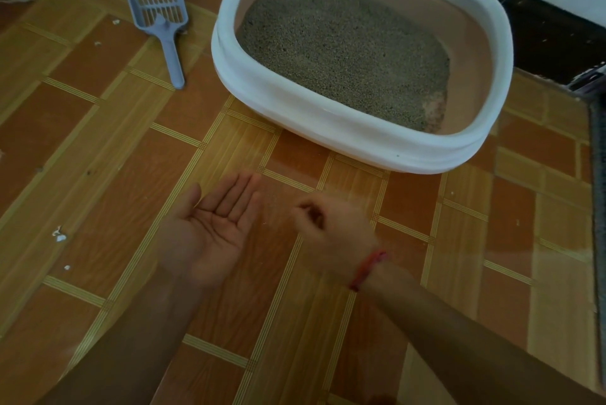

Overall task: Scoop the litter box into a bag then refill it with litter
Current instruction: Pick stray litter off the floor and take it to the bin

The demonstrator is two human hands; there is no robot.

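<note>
The left hand point(210, 227) lay flat, palm up; the right hand point(331, 227) (blurred) curled its fingers, any hold untellable. Farther off sat the litter box point(328, 129), the scoop point(165, 24) left of it.

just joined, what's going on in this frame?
Nobody is handling anything right now. The person's left hand is open, palm up, above the floor in front of the litter box. The right hand beside it is motion-blurred, so its grip can't be read. The blue scoop lies untouched on the floor left of the box, which holds a layer of litter. No bag is in view.
</note>
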